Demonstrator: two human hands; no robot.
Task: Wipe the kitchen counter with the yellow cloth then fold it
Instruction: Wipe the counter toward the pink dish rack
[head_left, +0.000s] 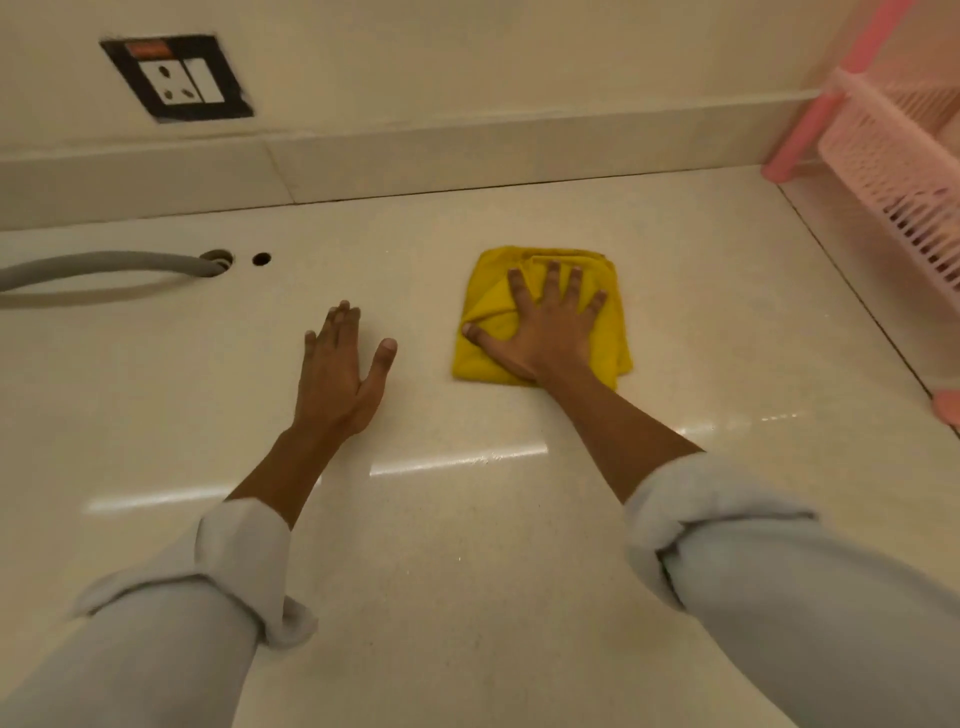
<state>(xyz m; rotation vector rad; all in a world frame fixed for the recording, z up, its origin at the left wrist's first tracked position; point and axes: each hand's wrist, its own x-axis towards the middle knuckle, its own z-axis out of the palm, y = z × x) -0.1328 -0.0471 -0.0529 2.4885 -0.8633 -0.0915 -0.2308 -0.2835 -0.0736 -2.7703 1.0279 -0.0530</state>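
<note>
A yellow cloth (613, 291), bunched into a rough square, lies on the glossy cream counter (467, 519) right of centre. My right hand (545, 327) presses flat on top of it, fingers spread, palm covering its middle. My left hand (340, 366) rests flat on the bare counter to the left of the cloth, fingers together and thumb out, holding nothing. A gap of counter separates it from the cloth. Both forearms show rolled-up white sleeves.
A grey hose (104, 267) enters a hole (218, 258) in the counter at far left, with a smaller hole (261, 257) beside it. A socket plate (176, 78) sits on the back wall. A pink plastic rack (893, 150) stands at the right.
</note>
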